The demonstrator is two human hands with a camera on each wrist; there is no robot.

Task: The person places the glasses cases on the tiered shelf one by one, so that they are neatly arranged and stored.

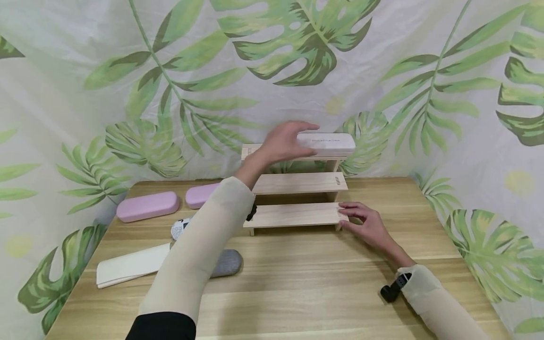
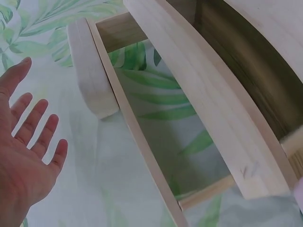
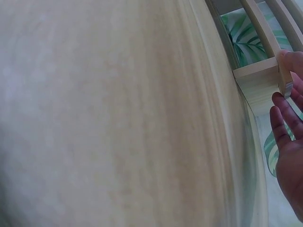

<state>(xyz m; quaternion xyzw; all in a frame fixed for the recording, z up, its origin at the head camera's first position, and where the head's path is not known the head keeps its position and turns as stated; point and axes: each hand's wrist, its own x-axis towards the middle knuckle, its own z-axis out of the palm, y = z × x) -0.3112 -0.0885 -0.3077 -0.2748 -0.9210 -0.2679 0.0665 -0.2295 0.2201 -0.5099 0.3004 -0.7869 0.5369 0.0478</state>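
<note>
A three-step wooden shelf stands at the back of the table. On the right of its top step lies a long white case with small print. My left hand is at the case's left end. In the left wrist view its fingers are spread and extended, and a gap separates the hand from the white case. My right hand holds the right end of the lowest step, thumb at the front edge and fingers behind it. The right wrist view shows this hand at the board's end.
Two pink cases lie at the back left, one partly behind my left sleeve. A folded white cloth, a grey case and a small printed item lie nearer. A leaf-patterned curtain hangs behind the table.
</note>
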